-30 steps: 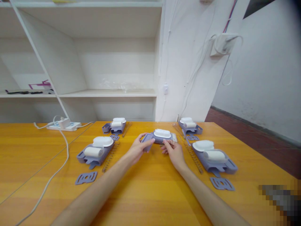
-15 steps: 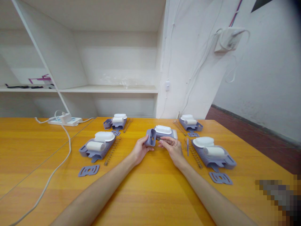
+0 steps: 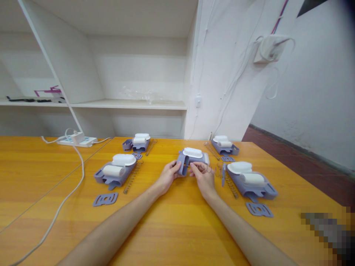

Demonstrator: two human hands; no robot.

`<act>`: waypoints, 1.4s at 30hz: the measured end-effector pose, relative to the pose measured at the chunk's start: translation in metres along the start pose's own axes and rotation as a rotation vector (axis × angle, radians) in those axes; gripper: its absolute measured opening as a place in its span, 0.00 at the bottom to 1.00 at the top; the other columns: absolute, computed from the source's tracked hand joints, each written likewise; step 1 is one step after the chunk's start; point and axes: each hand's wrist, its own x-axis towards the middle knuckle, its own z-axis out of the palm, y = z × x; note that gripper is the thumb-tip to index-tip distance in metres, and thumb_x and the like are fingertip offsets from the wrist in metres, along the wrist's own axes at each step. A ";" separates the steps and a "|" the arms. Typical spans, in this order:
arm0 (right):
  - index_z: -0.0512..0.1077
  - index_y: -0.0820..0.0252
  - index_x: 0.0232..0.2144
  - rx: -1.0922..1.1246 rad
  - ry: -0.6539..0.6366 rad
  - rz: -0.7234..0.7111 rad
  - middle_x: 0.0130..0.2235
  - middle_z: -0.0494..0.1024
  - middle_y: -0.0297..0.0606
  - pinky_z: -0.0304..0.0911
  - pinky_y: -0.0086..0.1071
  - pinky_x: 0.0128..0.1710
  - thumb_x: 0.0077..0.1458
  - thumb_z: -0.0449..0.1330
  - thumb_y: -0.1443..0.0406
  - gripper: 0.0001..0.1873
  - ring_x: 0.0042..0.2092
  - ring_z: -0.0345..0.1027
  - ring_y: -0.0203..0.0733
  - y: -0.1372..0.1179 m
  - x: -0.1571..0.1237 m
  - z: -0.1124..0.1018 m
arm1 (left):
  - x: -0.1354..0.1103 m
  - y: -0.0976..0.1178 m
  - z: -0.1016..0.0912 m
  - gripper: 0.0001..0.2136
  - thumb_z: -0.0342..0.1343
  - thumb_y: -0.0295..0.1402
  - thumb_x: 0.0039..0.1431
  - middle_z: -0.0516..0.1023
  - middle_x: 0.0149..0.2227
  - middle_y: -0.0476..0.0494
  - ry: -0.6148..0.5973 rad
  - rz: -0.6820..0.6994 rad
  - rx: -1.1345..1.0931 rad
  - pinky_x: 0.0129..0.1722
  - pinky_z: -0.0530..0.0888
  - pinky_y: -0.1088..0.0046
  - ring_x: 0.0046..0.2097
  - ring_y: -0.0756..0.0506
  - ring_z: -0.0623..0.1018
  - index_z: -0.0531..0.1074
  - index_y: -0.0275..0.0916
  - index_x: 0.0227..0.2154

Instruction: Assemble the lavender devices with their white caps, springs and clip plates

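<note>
Bringing the hollow box (image 3: 181, 164) a little to the right with the left hand (image 3: 168, 177) since half a second ago, setting it nearer the right hand (image 3: 205, 180). Clamping the left fingers on the box, laying the thumb against its left side. Holding it mid-scene, overlapping in view the near left corner of the central unit (image 3: 200, 159). Looking purple-grey and smooth, with rounded corners, and opening toward the right.

Pinching the coil spring (image 3: 209, 170) with the right thumb and forefinger, bringing those tips together just beside the opening. Trailing loose, thin, brownish loops to the right past the fingers; blurring too much there to tell whether the wire is touching the box.

Seeing a white block (image 3: 193, 152) on top of the central unit, and a whitish piece at its right end. Noticing a slim purple-grey piece (image 3: 223, 174) between the right hand and the near right unit (image 3: 244, 182). Finding a near left unit (image 3: 122, 179) across the wooden table (image 3: 177, 229), with another spring (image 3: 133, 177) lying along its right side.
</note>
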 end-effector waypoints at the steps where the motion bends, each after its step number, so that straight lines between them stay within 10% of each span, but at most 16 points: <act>1: 0.72 0.63 0.28 0.002 -0.006 0.000 0.23 0.76 0.37 0.64 0.28 0.24 0.47 0.61 0.58 0.13 0.22 0.68 0.36 0.000 0.000 0.000 | 0.000 -0.001 0.000 0.16 0.57 0.40 0.53 0.73 0.39 0.39 0.001 0.004 0.004 0.36 0.72 0.72 0.36 0.49 0.73 0.70 0.33 0.40; 25: 0.76 0.63 0.31 -0.107 -0.057 0.080 0.17 0.71 0.32 0.53 0.26 0.16 0.47 0.59 0.53 0.18 0.16 0.58 0.32 0.004 0.002 0.000 | -0.006 0.001 0.005 0.24 0.61 0.37 0.49 0.74 0.43 0.35 -0.090 0.016 0.036 0.44 0.70 0.65 0.40 0.44 0.76 0.62 0.36 0.48; 33: 0.77 0.62 0.27 -0.094 -0.137 0.071 0.27 0.78 0.37 0.64 0.31 0.31 0.44 0.61 0.57 0.13 0.29 0.69 0.39 0.006 0.005 0.000 | -0.010 0.006 0.008 0.25 0.64 0.36 0.44 0.76 0.39 0.34 -0.055 -0.050 0.049 0.41 0.72 0.64 0.37 0.43 0.78 0.65 0.34 0.45; 42: 0.70 0.61 0.39 0.018 -0.148 0.109 0.15 0.65 0.25 0.50 0.25 0.14 0.41 0.63 0.54 0.24 0.15 0.55 0.31 0.006 0.004 0.001 | -0.006 0.004 0.004 0.18 0.60 0.38 0.49 0.73 0.44 0.36 0.041 -0.011 -0.032 0.42 0.73 0.61 0.43 0.42 0.75 0.69 0.35 0.42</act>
